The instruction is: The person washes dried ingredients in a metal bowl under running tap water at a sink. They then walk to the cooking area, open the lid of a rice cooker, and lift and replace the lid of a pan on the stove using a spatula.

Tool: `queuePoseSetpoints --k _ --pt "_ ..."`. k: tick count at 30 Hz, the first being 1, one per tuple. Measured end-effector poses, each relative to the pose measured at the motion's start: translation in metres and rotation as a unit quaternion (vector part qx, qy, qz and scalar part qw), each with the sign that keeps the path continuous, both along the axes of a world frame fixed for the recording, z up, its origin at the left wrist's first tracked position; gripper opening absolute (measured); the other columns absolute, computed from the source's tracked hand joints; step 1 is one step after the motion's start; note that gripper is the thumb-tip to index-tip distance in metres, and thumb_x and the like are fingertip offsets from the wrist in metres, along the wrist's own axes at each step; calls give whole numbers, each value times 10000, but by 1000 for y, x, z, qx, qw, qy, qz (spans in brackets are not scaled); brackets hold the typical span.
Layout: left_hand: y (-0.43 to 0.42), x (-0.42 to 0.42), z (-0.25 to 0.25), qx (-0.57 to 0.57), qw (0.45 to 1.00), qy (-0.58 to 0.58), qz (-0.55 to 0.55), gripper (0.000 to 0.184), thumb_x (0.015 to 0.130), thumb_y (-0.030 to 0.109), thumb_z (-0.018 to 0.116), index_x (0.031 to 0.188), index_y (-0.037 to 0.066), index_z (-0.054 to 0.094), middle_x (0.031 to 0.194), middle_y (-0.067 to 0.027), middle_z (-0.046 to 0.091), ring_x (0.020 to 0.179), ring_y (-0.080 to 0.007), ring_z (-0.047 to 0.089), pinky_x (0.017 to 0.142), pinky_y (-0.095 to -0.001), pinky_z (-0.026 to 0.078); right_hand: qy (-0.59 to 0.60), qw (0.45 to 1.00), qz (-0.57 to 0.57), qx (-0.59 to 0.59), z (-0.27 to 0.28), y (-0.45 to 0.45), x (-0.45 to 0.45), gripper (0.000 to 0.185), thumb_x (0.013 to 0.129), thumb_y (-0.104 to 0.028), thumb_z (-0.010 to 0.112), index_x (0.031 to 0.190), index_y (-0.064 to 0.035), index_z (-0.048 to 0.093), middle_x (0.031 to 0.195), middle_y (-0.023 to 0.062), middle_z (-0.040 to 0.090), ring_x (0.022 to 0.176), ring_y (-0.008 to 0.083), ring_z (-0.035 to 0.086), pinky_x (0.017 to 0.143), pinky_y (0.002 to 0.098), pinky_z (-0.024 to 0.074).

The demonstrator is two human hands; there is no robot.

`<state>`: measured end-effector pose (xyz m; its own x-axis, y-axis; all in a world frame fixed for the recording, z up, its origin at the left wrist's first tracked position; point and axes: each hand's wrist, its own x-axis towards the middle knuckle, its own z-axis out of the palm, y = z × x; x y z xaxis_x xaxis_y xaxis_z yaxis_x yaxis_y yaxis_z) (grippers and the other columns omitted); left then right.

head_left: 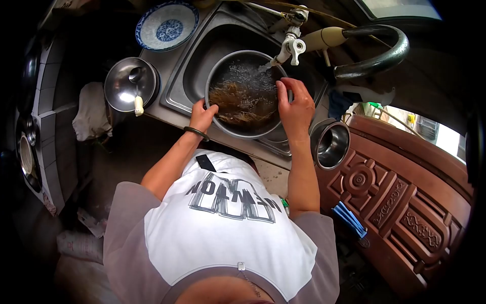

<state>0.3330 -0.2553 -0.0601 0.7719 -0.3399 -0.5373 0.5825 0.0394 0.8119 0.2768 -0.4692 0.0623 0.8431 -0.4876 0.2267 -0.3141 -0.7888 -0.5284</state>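
Note:
A round metal basin [212,81] sits in the steel sink [195,76], with water and brown, strand-like material [243,104] inside. Water runs into it from the white tap [292,46]. My left hand [203,116] grips the basin's left rim, thumb over the edge and fingers curled beneath. At the right rim is my right hand [296,104], its fingers bent and its thumb close to them around the edge. The far side of the basin is partly hidden by splashing water.
Left of the sink, a metal bowl [117,87] holds a spoon [137,96]. A blue-and-white bowl [167,28] sits behind it. Right of the sink are a steel pot [331,145] and a carved brown door [390,197]. A curved metal pipe [400,48] arches beside the tap.

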Motion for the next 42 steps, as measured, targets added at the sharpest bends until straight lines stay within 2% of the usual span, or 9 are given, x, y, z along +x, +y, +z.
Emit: queuePoseSetpoints --k 2,5,8,16,19,21,30,38,42 --pt "-4 6 7 10 1000 -5 -4 189 747 58 588 909 -40 588 744 -22 577 590 -80 485 499 -233 371 -121 992 -16 9 33 -1 7 210 825 -94 681 1028 -53 646 1007 89 640 816 226 651 725 337 513" --pt "-7 13 5 20 1000 -11 -18 139 747 74 592 866 3 585 671 9 532 482 -58 413 413 -226 295 -163 981 56 -89 64 -6 26 290 822 -102 689 1106 -77 640 1201 99 598 919 279 655 762 336 528" --pt "-6 16 4 35 999 -19 -17 128 749 79 594 863 21 586 652 17 521 459 -53 394 404 -219 287 -85 976 131 -155 64 -11 36 301 819 -100 685 1116 -87 639 1258 82 575 976 305 647 768 335 537" --pt "4 8 5 52 999 -16 -5 138 740 94 596 860 26 597 657 22 524 473 -50 398 414 -218 287 -47 981 166 -87 72 -29 38 335 791 -98 695 1120 -126 641 1243 15 582 919 242 665 755 337 545" --pt "9 4 11 50 999 11 -1 251 735 17 576 969 -66 615 790 -32 610 671 -102 513 622 -249 421 -15 982 176 -73 75 -34 39 362 795 -100 693 1148 -151 632 1241 -2 578 859 191 668 732 320 535" --pt "12 1 8 54 998 19 -4 247 732 16 574 964 -59 615 781 -26 603 657 -95 503 602 -246 410 26 984 171 -41 77 -36 38 394 813 -106 681 1193 -187 614 1256 -19 563 830 129 660 704 294 524" --pt "13 -24 4 40 999 6 14 139 730 58 587 865 23 594 687 25 512 563 -62 433 491 -225 315 -5 978 160 -136 80 -29 47 356 705 -201 776 1037 -103 691 1050 20 632 763 215 661 676 347 511" --pt "20 -60 31 6 998 31 63 53 736 55 575 772 64 536 620 34 458 444 -63 383 383 -227 240 -47 957 18 -285 63 -17 80 404 712 -489 731 708 -89 673 794 46 639 727 258 654 607 406 481" --pt "35 -86 32 -15 995 63 79 49 744 52 570 760 67 527 601 22 460 445 -63 395 389 -228 253 -65 982 42 -174 62 -28 59 414 783 -489 692 946 -109 684 841 53 662 740 261 662 659 394 493"
